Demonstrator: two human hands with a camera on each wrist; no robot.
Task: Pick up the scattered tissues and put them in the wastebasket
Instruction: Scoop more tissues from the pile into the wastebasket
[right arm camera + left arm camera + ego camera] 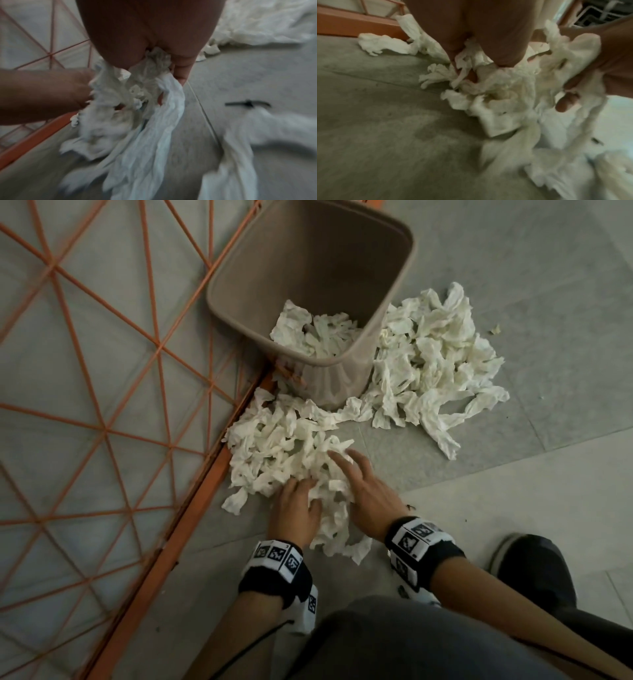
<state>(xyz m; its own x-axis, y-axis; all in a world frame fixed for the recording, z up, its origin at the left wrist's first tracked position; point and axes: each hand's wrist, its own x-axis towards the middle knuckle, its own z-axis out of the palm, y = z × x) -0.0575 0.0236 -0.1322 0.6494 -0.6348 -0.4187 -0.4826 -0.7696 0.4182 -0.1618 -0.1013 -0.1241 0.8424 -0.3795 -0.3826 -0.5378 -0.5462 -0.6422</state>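
The tan wastebasket (404, 268) leans on its side, with several crumpled white tissues (315, 333) in its mouth. One heap of tissues (274, 440) lies on the floor in front of it, and a second heap (431, 354) lies to its right. Both hands are dug into the near edge of the front heap. My left hand (298, 491) has its fingers curled into a bunch of tissues (496, 97). My right hand (346, 470) grips the same bunch from the other side, and tissues (154, 108) hang from under its palm.
An orange wire frame (102, 371) with a solid orange bar (205, 474) borders the tissues on the left. My knee (411, 642) and a dark shoe (534, 570) are at the bottom right. A small black object (247, 104) lies on the grey tiled floor (513, 491).
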